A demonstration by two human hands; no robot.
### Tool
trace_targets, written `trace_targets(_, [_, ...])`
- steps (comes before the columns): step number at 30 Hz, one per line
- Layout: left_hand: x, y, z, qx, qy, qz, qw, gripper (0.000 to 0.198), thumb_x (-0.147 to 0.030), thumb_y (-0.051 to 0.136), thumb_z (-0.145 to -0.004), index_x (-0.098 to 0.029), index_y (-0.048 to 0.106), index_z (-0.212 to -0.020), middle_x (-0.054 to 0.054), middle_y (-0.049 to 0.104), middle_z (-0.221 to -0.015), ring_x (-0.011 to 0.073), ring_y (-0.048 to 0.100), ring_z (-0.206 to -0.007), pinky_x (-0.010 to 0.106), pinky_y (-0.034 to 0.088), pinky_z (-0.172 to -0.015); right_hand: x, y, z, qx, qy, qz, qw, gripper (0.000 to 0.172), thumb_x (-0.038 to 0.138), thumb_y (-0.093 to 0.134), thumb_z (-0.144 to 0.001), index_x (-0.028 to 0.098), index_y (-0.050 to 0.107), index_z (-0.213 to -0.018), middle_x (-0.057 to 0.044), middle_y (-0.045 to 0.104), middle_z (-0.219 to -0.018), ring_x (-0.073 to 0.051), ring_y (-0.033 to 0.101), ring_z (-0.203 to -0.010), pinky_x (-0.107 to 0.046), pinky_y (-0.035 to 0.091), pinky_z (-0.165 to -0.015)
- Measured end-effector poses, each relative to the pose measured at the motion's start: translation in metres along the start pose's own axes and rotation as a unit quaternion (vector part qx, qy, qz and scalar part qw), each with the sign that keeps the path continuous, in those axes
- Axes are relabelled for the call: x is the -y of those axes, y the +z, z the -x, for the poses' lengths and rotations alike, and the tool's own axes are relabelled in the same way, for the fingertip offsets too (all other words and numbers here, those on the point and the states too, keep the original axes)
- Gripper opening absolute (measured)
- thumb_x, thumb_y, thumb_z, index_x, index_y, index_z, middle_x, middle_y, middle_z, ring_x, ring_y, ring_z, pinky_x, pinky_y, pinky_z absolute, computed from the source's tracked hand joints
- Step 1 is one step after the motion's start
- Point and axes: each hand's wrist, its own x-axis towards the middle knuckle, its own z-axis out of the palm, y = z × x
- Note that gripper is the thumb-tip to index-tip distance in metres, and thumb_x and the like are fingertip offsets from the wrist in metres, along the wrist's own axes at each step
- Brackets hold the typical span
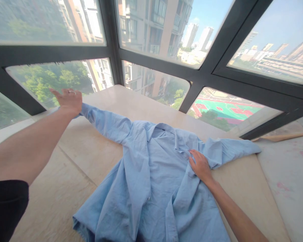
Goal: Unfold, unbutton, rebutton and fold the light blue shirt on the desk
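A light blue long-sleeved button-up shirt point(161, 161) lies spread with its front undone, collar toward the windows and both sleeves stretched sideways. My left hand point(70, 99), wearing a ring, is over the end of the left-side sleeve point(107, 119). Its outer finger is stretched and apart from the others; the cuff is partly hidden below the hand and wrist. My right hand point(200, 164) rests palm down on the shirt's right front panel, just below the collar point(164, 129), fingers extended over the fabric. The other sleeve point(236, 148) reaches out to the right.
The shirt is on a beige stone-like ledge point(75, 161) with a seam at left. Dark window frames point(156, 64) and glass border its far side. A pale sheet with pink flower marks point(293, 188) lies at right. Buildings and a sports court show outside.
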Motion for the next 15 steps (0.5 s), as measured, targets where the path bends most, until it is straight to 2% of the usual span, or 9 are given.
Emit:
trace_targets(2, [-0.014, -0.011, 0.001, -0.049, 0.010, 0.002, 0.999, 0.050, -0.014, 0.021, -0.097, -0.001, 0.035, -0.143, 0.025, 0.029, -0.154, 0.0345, 0.016, -0.144, 0.070, 0.004, -0.108, 0.001, 0.000, 0.000, -0.001, 0.004, 0.004, 1.000, 0.038, 0.032, 0.040, -0.091, 0.016, 0.060, -0.119, -0.016, 0.063, -0.126, -0.031, 0.056, -0.118, -0.047, 0.043, -0.101])
trace_targets(3, [-0.024, -0.014, 0.003, -0.047, 0.031, 0.016, 0.998, 0.049, -0.013, 0.021, -0.097, 0.000, 0.036, -0.142, 0.026, 0.029, -0.154, 0.0350, 0.016, -0.144, 0.070, 0.003, -0.108, 0.001, 0.000, 0.000, -0.001, 0.007, 0.006, 1.000, 0.039, 0.032, 0.040, -0.091, 0.015, 0.060, -0.119, -0.016, 0.063, -0.126, -0.031, 0.056, -0.117, -0.047, 0.043, -0.100])
trace_targets(5, [-0.053, -0.017, 0.010, -0.017, 0.100, 0.042, 0.994, 0.045, -0.013, 0.031, -0.094, 0.001, 0.045, -0.135, 0.026, 0.037, -0.149, 0.0365, 0.022, -0.141, 0.067, 0.010, -0.109, 0.001, 0.000, -0.002, 0.001, 0.010, 0.008, 1.000, 0.039, 0.031, 0.040, -0.090, 0.014, 0.060, -0.119, -0.016, 0.063, -0.126, -0.030, 0.056, -0.117, -0.047, 0.043, -0.100])
trace_targets(6, [-0.070, -0.016, 0.016, 0.036, 0.154, 0.059, 0.986, 0.045, -0.015, 0.039, -0.090, 0.001, 0.049, -0.131, 0.027, 0.042, -0.144, 0.0379, 0.029, -0.137, 0.064, 0.017, -0.109, 0.001, -0.001, -0.003, 0.004, 0.011, 0.008, 1.000, 0.038, 0.030, 0.041, -0.090, 0.015, 0.060, -0.119, -0.016, 0.063, -0.126, -0.030, 0.056, -0.117, -0.047, 0.044, -0.099])
trace_targets(8, [-0.109, -0.010, 0.031, 0.080, 0.225, 0.081, 0.968, 0.042, -0.020, 0.051, -0.084, -0.010, 0.058, -0.125, 0.019, 0.055, -0.134, 0.0316, 0.046, -0.126, 0.046, 0.034, -0.106, 0.003, -0.005, -0.006, 0.020, 0.009, 0.013, 1.000, 0.037, 0.030, 0.043, -0.088, 0.016, 0.060, -0.118, -0.015, 0.064, -0.124, -0.030, 0.058, -0.115, -0.045, 0.045, -0.098])
trace_targets(9, [-0.129, -0.006, 0.042, 0.099, 0.270, 0.096, 0.953, 0.039, -0.023, 0.054, -0.083, -0.016, 0.062, -0.121, 0.013, 0.059, -0.131, 0.0283, 0.051, -0.122, 0.039, 0.037, -0.103, 0.005, -0.009, -0.008, 0.034, 0.006, 0.019, 0.999, 0.037, 0.031, 0.045, -0.087, 0.017, 0.060, -0.118, -0.015, 0.064, -0.123, -0.029, 0.058, -0.113, -0.044, 0.045, -0.097])
trace_targets(12, [-0.184, 0.005, 0.084, 0.146, 0.455, 0.175, 0.861, 0.034, -0.038, 0.055, -0.083, -0.020, 0.068, -0.108, 0.012, 0.065, -0.117, 0.0281, 0.057, -0.113, 0.036, 0.040, -0.100, 0.020, -0.021, -0.016, 0.074, 0.000, 0.064, 0.995, 0.038, 0.034, 0.051, -0.086, 0.018, 0.059, -0.120, -0.015, 0.064, -0.121, -0.030, 0.059, -0.111, -0.042, 0.047, -0.093])
trace_targets(13, [-0.199, 0.007, 0.099, 0.152, 0.480, 0.197, 0.841, 0.033, -0.044, 0.055, -0.083, -0.021, 0.069, -0.101, 0.012, 0.067, -0.112, 0.0285, 0.059, -0.108, 0.036, 0.041, -0.098, 0.027, -0.025, -0.019, 0.080, -0.001, 0.085, 0.993, 0.040, 0.035, 0.053, -0.086, 0.018, 0.059, -0.121, -0.016, 0.063, -0.122, -0.031, 0.058, -0.113, -0.043, 0.047, -0.093])
trace_targets(15, [-0.224, 0.011, 0.129, 0.162, 0.490, 0.223, 0.827, 0.041, -0.055, 0.056, -0.080, -0.020, 0.069, -0.096, 0.014, 0.068, -0.103, 0.0313, 0.062, -0.102, 0.039, 0.045, -0.091, 0.043, -0.032, -0.026, 0.084, -0.013, 0.118, 0.989, 0.042, 0.036, 0.057, -0.085, 0.017, 0.058, -0.123, -0.019, 0.060, -0.127, -0.034, 0.056, -0.115, -0.044, 0.046, -0.093])
